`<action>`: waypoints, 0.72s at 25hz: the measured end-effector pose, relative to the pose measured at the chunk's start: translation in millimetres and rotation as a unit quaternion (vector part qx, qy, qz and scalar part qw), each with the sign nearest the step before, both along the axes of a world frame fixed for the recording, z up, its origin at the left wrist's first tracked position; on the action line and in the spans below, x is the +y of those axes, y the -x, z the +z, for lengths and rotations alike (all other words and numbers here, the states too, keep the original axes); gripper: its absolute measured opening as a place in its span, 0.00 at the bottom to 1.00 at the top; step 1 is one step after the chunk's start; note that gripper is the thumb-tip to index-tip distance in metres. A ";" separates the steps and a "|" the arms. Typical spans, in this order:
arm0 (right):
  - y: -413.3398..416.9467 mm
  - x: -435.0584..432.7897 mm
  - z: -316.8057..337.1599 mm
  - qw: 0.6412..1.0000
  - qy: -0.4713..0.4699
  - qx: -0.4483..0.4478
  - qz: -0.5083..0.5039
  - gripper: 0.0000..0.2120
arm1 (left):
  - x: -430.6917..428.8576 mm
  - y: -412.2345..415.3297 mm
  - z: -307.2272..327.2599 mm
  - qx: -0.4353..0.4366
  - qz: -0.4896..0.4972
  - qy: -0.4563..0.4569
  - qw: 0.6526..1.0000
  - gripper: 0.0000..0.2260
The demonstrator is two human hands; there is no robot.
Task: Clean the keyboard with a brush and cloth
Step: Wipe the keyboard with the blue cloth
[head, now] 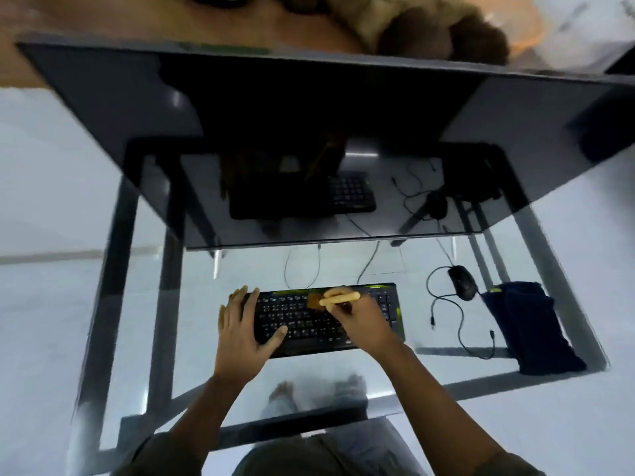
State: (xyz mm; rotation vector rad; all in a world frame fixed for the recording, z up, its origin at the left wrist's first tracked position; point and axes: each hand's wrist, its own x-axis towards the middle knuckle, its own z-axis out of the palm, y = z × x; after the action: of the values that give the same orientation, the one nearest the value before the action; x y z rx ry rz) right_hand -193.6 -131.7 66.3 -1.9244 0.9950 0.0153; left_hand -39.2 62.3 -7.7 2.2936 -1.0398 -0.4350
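Left hand (240, 333) lies flat steadying keyboard (309, 321); right hand (360, 321) grips brush (335, 298) over its keys.

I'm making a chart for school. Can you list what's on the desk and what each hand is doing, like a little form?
surface: glass desk
keyboard: black, flat on the desk, in front of the monitor
left hand: resting on the keyboard's left end, steadying it
right hand: holding the brush
brush: yellow handle, bristles down on the upper key rows
cloth: dark, lying at the desk's right, untouched
mouse: black, wired, left of the cloth
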 end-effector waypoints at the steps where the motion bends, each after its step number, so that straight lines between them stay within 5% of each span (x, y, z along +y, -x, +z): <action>1: 24.5 -16.0 3.1 1.000 0.011 0.013 -0.026 0.08 | -26.6 10.0 10.4 0.007 -0.022 0.014 1.000 0.36; 3: 66.9 -42.7 8.2 0.996 0.032 0.030 -0.072 0.03 | -72.5 30.2 23.4 0.036 -0.062 0.032 0.997 0.34; 11: 242.5 -153.5 -8.1 0.956 0.065 0.160 -0.238 0.14 | -242.4 188.4 30.2 0.138 -0.191 -0.001 0.972 0.28; 18: 311.9 -209.7 -52.6 0.955 0.038 0.221 -0.195 0.10 | -324.0 305.9 27.9 0.190 -0.166 -0.059 0.966 0.20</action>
State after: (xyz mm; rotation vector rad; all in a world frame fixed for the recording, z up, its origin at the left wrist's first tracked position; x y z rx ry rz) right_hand -505.5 -341.4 13.7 -1.7964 1.6846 0.1913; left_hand -345.1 -261.7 20.2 2.0203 -1.2216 -1.0520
